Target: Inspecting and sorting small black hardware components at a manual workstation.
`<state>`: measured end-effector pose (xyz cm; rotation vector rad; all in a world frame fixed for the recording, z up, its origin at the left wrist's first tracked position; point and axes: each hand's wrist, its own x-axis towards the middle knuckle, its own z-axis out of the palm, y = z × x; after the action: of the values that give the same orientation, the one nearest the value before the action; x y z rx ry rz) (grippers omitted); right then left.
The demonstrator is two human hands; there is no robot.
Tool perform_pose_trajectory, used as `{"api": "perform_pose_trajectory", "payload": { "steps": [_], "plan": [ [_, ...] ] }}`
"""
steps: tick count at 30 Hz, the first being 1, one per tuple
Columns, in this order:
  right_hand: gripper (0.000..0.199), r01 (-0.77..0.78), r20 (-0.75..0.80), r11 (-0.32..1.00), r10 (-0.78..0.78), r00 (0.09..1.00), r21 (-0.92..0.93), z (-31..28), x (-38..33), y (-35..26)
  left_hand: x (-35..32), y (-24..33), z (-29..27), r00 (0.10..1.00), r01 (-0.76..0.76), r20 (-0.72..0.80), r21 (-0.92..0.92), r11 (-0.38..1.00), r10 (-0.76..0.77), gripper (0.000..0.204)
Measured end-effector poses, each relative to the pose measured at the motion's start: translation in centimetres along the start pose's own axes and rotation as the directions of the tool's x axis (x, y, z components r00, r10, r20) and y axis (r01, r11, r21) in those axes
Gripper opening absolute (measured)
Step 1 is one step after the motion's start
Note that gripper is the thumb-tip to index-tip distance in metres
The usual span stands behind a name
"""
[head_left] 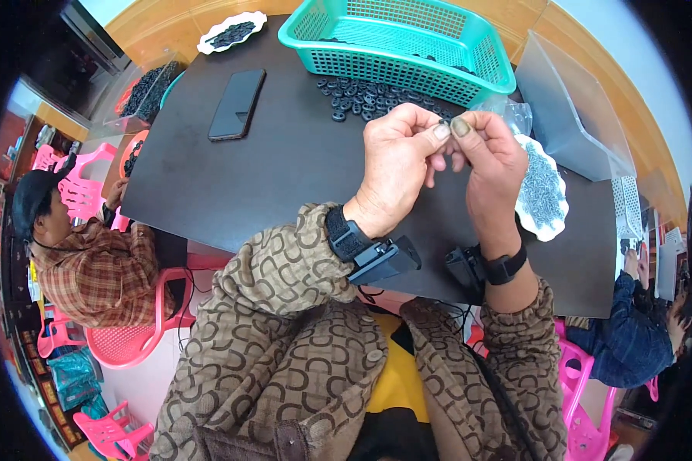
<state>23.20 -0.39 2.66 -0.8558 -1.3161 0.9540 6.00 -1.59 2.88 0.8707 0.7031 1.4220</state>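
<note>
My left hand point(396, 165) and my right hand point(490, 165) meet above the black table point(284, 169), fingertips pinched together on a small dark part point(444, 123) that is mostly hidden between them. Just beyond the hands lies a heap of small black rings point(357, 96) on the table. A white scalloped dish point(544, 196) of small grey metal pieces sits right of my right hand. Both wrists wear black bands with small black devices.
A teal plastic basket point(400, 38) stands at the far edge. A black phone point(237, 104) lies to the left. A white dish of black parts point(231, 32) is far left. A clear bin point(569, 107) is at right. People sit on pink chairs on both sides.
</note>
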Motion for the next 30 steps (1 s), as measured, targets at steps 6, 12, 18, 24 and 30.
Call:
{"api": "perform_pose_trajectory", "payload": {
  "steps": [6,12,18,24,30],
  "plan": [
    [0.026,-0.093,-0.026,0.994,0.091,0.995,-0.056,-1.6,1.1,-2.1,1.4,-0.1,-0.3,0.997,0.071,-0.004,-0.048,0.996,-0.072,0.015],
    [0.017,0.02,0.033,0.947,-0.01,0.999,-0.32,-1.3,1.0,-2.8,1.3,0.6,-0.1,0.996,0.077,0.042,-0.014,0.997,-0.076,0.013],
    [0.009,0.162,0.102,0.898,-0.132,0.986,-0.409,-2.5,1.1,-1.2,1.3,1.4,-0.4,0.99,0.107,0.081,0.122,0.987,-0.117,0.011],
    [0.009,0.249,0.13,0.836,-0.212,0.969,-0.488,-2.2,0.6,-0.1,1.2,0.2,-1.0,0.99,0.077,0.109,0.076,0.994,-0.085,0.012],
    [0.007,0.248,0.1,0.849,-0.228,0.969,-0.466,-1.0,-0.2,0.9,0.6,-0.1,-1.7,0.997,0.041,0.068,0.093,0.995,-0.047,0.012]
  ]
}}
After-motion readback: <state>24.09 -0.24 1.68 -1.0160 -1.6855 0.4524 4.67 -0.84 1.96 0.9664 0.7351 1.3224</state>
